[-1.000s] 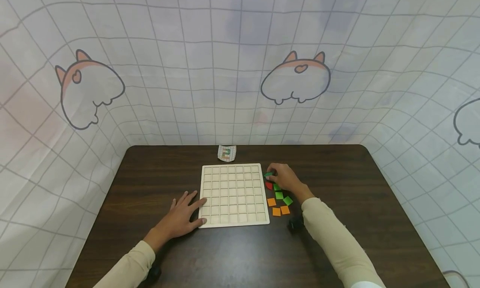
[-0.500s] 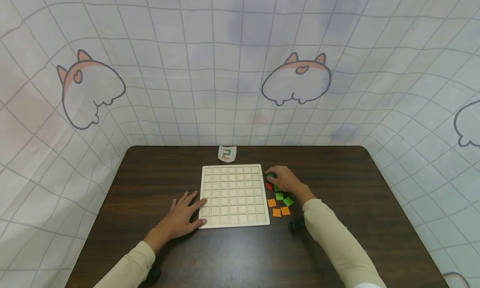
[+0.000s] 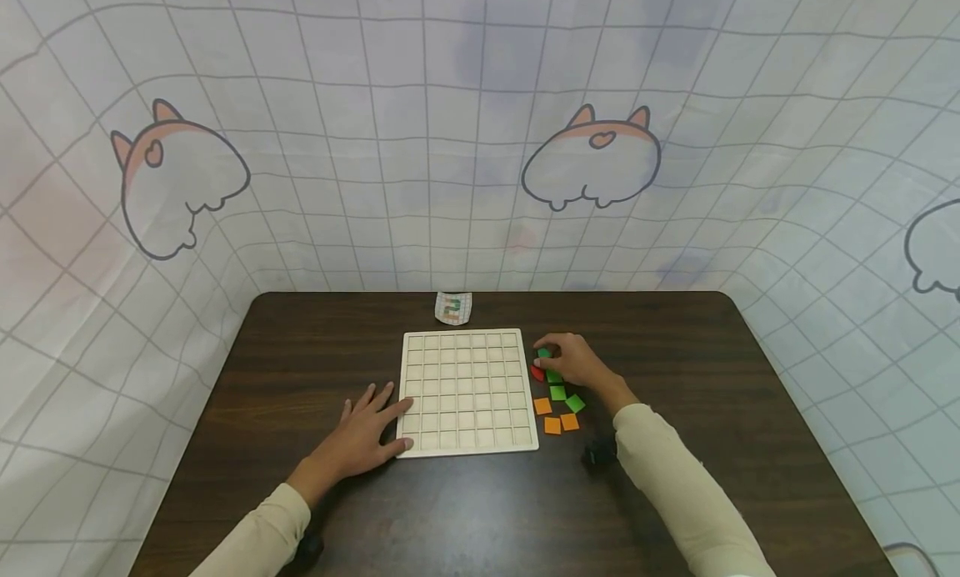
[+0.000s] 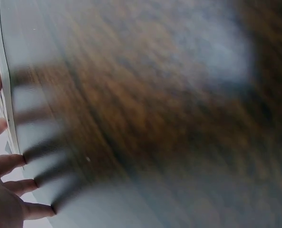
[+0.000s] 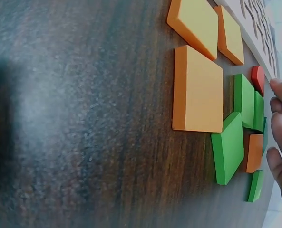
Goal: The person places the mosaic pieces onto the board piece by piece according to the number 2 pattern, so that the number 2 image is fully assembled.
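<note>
A pale wooden grid board (image 3: 467, 391) lies flat on the table. My left hand (image 3: 360, 435) is spread at its left edge, thumb and index finger resting on the rim and the other fingertips on the tabletop. Beyond the board's right edge, my right hand (image 3: 576, 362) pinches a green tile (image 3: 544, 353) between thumb and fingers, low over the other pieces. Close by are a red piece (image 3: 537, 373) and several green tiles (image 5: 230, 147). The right wrist view also shows a darker orange piece (image 5: 255, 152) near the fingers, hidden by the hand in the head view.
Several light orange square tiles (image 3: 552, 425) lie near the board's lower right corner. Behind the board sits a small paper card (image 3: 453, 308) with a coloured grid pattern. A white patterned curtain (image 3: 480, 185) encloses the dark wooden table (image 3: 322, 327) at the back and sides.
My right hand shifts slightly, and the green tile in its fingers moves a little right, its face turning into view. The left hand and the board stay put.
</note>
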The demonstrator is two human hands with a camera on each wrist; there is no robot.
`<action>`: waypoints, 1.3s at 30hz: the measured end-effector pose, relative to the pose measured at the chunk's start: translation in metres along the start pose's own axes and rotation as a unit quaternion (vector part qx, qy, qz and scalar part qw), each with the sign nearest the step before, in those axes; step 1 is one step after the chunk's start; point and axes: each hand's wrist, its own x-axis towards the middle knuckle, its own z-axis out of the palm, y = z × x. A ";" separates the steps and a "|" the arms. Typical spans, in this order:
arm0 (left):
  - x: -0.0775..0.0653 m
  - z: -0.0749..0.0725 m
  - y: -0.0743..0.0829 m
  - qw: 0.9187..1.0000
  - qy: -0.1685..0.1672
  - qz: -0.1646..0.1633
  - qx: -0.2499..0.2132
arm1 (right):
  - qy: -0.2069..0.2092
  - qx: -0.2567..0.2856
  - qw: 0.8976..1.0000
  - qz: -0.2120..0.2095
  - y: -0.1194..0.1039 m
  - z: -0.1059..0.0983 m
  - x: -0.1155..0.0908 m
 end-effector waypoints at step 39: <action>-0.001 -0.003 0.006 0.999 -0.005 -0.013 -0.030 | 0.055 0.122 0.991 -0.021 -0.022 0.027 0.006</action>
